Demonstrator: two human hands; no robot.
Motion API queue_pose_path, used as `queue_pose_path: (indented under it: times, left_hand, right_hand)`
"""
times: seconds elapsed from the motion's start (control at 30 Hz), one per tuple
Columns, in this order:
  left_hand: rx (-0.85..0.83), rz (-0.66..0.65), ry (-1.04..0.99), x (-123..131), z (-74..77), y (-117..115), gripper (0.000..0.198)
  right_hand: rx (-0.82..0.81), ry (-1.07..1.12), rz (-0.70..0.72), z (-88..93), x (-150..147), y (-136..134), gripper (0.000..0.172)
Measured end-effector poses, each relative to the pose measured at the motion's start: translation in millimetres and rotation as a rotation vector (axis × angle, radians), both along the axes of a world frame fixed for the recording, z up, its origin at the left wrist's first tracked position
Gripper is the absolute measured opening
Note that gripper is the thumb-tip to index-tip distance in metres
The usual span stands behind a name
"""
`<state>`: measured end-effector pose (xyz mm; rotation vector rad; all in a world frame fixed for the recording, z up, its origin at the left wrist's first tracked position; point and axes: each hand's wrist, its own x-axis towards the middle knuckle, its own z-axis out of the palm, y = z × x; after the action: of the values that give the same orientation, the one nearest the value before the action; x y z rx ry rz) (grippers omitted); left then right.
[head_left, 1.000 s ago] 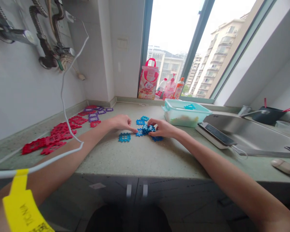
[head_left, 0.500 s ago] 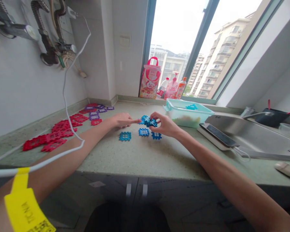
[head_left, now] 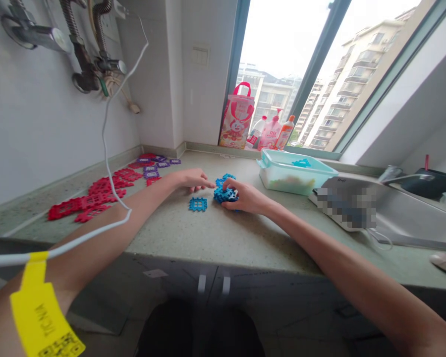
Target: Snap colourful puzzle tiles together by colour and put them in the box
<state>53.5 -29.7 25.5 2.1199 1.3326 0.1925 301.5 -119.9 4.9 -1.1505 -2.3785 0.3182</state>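
On the pale counter, my right hand gripped a clump of blue pieces. My left hand pointed close beside them; whether it held anything, I couldn't tell

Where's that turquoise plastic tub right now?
In the head view, the turquoise tub stands right of centre on the counter, in front of the bottles, beyond the right hand and left of the sink.
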Motion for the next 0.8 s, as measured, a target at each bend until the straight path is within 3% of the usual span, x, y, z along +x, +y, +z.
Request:
queue_pose_path:
  times: [0.33, 0.63, 0.8]
  left_hand:
    - [0.014, -0.004, -0.013, -3.0, -3.9, 2.8, 0.06]
    - [0.035, 0.001, 0.002, -0.9, -2.1, -1.4, 0.057]
    - [0.044, -0.006, 0.026, -1.7, -0.7, -1.8, 0.058]
  right_hand:
    - [0.081, 0.289, -0.062, 9.4, 17.1, 9.9, 0.045]
    - [0.091, 0.148, -0.072, 5.2, 25.8, 12.1, 0.044]
    - [0.203, 0.181, -0.196, 31.5, 50.9, 19.1, 0.047]
